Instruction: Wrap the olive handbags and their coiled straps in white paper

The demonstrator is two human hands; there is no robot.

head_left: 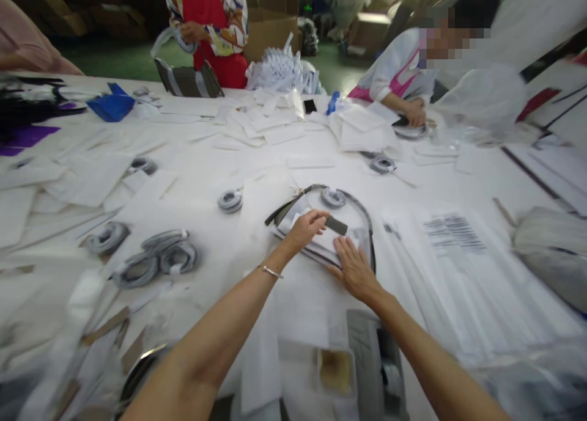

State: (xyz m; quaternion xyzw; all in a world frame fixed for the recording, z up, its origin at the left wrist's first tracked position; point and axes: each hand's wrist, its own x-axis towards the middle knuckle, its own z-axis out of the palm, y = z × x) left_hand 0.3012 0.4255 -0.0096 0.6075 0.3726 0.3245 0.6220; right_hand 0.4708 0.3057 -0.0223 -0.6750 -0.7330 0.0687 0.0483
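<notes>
My left hand (pixel 306 226) rests on a small stack of white sheets (pixel 321 241) at the table's middle, fingers curled over the top sheet beside a dark grey strip (pixel 336 225). My right hand (pixel 352 265) lies flat on the near edge of the same stack, fingers stretched out and pressing down. A dark curved band (pixel 362 210) arches around the stack, and a grey coiled roll (pixel 333 197) lies just beyond it. A thin bracelet is on my left wrist.
Several grey coiled rolls (pixel 158 256) lie at the left, others (pixel 230 201) further in. White sheets cover the table (pixel 206 158). A barcode-printed plastic bag (pixel 452 233) lies right. A tape dispenser (pixel 373 363) stands near me. Two people work across the table, one in a red apron (pixel 208 18).
</notes>
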